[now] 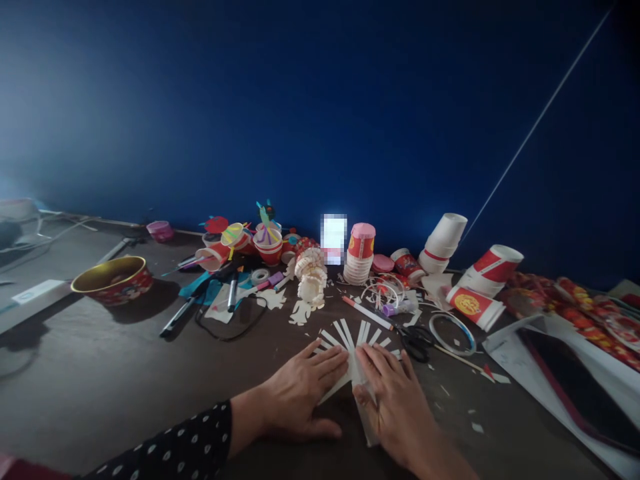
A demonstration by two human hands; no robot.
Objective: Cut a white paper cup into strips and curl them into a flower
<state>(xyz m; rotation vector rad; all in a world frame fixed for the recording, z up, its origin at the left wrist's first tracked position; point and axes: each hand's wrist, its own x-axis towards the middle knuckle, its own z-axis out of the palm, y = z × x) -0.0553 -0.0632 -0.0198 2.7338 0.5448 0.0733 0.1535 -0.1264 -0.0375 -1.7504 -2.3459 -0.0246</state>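
I see a black sleeve (175,443) on the left arm, scattered with small pale marks, rounded and drop-like, its plain edge stopping short of the wrist. Beyond it the left hand (305,383) is bare. On my other side, the right hand (387,393) and visible forearm (435,443) are uncovered too.

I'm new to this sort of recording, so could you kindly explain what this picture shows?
There is no machine: each grip is a person's bare hand. The one picture comes from a camera on that person's head, looking forward and down. On the dark table are a gold-rimmed bowl, black scissors, a white marker and stacked cups, among other things. The left grip rests flat on white paper cut into strips. The right grip lies on it too; whether it pinches the paper, I can't tell.
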